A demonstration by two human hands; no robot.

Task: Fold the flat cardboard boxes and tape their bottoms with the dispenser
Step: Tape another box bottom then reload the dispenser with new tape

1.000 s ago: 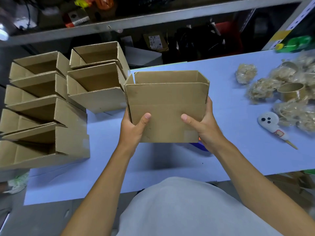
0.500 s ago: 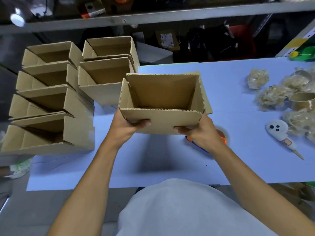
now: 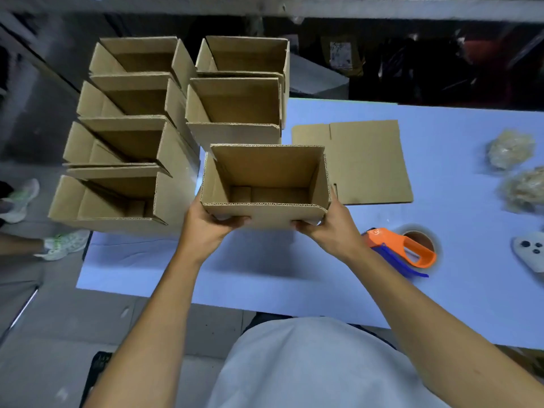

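While two hands (image 3: 270, 228) grip one box (image 3: 265, 184), six folded boxes (image 3: 182, 113) stand alongside.

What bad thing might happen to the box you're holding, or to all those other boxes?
The folded box is gripped by both hands only at its near bottom edge, so it might tip forward. Set down carelessly, it could knock the nested box rows, whose outer row overhangs the table edge. The tape dispenser sits near the right forearm.
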